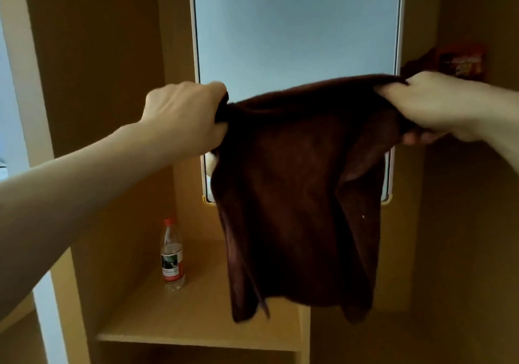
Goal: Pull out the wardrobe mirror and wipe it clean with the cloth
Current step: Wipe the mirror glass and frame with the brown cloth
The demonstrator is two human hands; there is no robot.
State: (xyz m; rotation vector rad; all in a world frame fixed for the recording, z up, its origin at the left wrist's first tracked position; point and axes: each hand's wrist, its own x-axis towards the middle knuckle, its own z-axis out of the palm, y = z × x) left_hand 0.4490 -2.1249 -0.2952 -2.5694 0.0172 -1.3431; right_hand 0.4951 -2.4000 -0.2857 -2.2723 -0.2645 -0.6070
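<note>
A wooden wardrobe (98,54) fills the view. The left hand (182,111) is raised in front of it, fingers curled tight round the upper left corner of the cloth (303,195), with its forearm reaching in from the lower left edge.

Below that hand, a clear plastic bottle (172,257) with a red cap and a red and white label stands upright near the back left corner of a shelf (196,321).

The cloth is dark brown and hangs spread between the two hands, its top edge pulled across and its lower edge loose above the front of the shelf.

Behind it hangs the mirror (295,26), a tall pale panel in a thin light frame. The cloth covers its lower part, and whether the two touch cannot be told.

The right hand (438,108) grips the upper right corner of the cloth, the fabric bunched in its closed fingers. Behind this hand, a blurred red packet (460,60) sits at the right side of the wardrobe.
</note>
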